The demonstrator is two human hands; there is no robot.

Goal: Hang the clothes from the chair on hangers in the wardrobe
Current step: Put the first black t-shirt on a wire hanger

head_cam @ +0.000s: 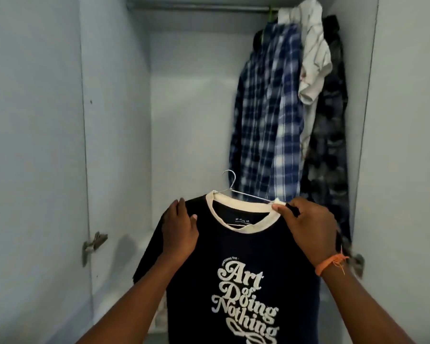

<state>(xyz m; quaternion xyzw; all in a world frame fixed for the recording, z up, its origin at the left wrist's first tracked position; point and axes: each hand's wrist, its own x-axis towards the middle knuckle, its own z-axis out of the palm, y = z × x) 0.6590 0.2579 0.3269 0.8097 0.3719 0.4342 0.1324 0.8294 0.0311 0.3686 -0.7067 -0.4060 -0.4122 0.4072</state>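
Observation:
A dark navy T-shirt [236,247] with a cream collar and white lettering hangs in front of me on a thin metal hanger [236,191]. The hanger's hook pokes up out of the collar. My left hand [180,230] grips the shirt's left shoulder. My right hand [308,225] pinches the collar and the right shoulder, where the hanger's wire runs. The shirt is held low in front of the open wardrobe, well below the rail [199,8].
On the right end of the rail hang a blue plaid shirt [266,115], a white garment [313,55] and a dark patterned one [333,135]. The wardrobe's left door [35,145] stands open, with a hinge [93,244] low down. The right door edge [407,120] frames the opening.

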